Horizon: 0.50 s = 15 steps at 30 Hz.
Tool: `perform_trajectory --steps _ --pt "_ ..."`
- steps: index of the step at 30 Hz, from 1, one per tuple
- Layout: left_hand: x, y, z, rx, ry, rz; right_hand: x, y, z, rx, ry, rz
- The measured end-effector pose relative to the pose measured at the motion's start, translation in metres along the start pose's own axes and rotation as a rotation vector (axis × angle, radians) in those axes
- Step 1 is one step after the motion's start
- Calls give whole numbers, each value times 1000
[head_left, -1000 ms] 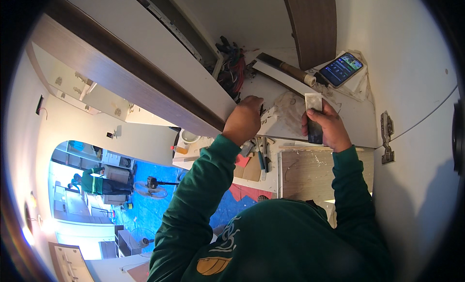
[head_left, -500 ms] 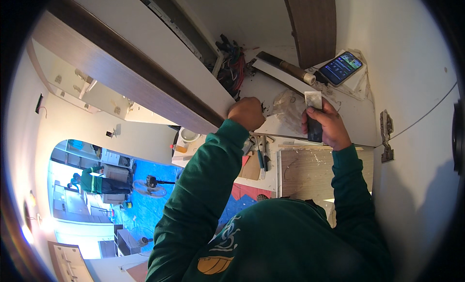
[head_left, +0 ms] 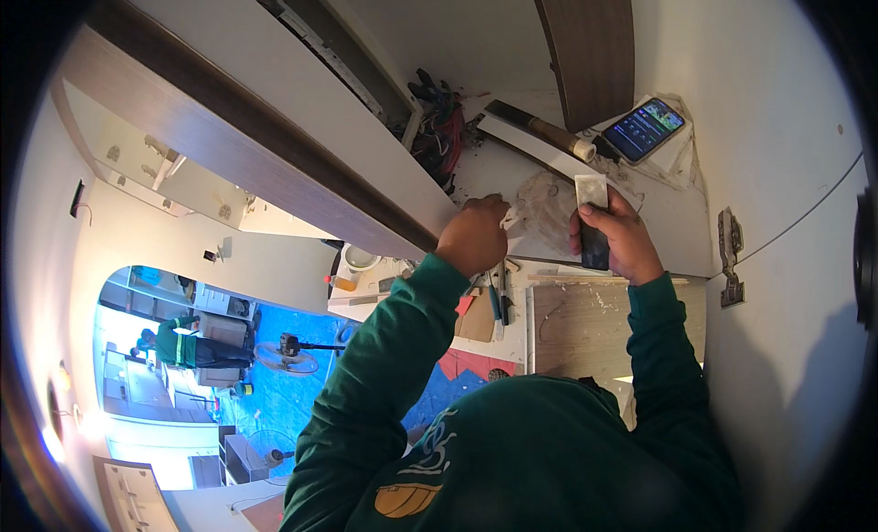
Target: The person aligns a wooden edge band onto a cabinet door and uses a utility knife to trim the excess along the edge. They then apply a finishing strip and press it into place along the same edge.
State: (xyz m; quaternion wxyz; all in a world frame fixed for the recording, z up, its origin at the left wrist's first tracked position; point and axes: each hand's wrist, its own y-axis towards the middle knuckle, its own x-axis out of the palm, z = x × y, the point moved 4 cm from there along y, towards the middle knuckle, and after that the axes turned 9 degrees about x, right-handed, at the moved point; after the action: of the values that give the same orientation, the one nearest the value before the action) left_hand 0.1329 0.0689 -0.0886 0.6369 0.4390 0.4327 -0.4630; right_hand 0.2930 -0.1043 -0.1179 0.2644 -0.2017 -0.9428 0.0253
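My right hand [head_left: 625,242] is closed around a flat scraper-like strip [head_left: 592,192], its pale, smeared end up and its dark end down past my fingers. Left of it, my left hand [head_left: 477,235] hovers at the shelf's edge, fingers curled. What those fingers hold, if anything, is too small to make out. Crumpled clear plastic [head_left: 541,203] lies on the white shelf [head_left: 672,226] between both hands. Behind it rests a brush-like tool [head_left: 540,130] with a dark end and brown handle, beside a lit phone [head_left: 644,130].
Tangled wires [head_left: 439,130] come out beside the tilted panel [head_left: 302,121] at left. A metal hinge [head_left: 730,258] juts from the right-hand door. Below lie hand tools [head_left: 498,294] and a white tub [head_left: 359,257]. Another person [head_left: 178,342] and a fan [head_left: 288,354] are far left.
My left hand has moved slightly and turned, its fingers now pointing toward the crumpled plastic. My right hand keeps its hold on the strip, almost unmoved.
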Motion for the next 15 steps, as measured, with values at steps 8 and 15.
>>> perform_trajectory --steps 8,15 --pt "0 -17 1 29 -172 211 3 -2 -3 2 16 0" --pt "30 -25 -25 -65 169 68 4 0 -1 1 44 -14"
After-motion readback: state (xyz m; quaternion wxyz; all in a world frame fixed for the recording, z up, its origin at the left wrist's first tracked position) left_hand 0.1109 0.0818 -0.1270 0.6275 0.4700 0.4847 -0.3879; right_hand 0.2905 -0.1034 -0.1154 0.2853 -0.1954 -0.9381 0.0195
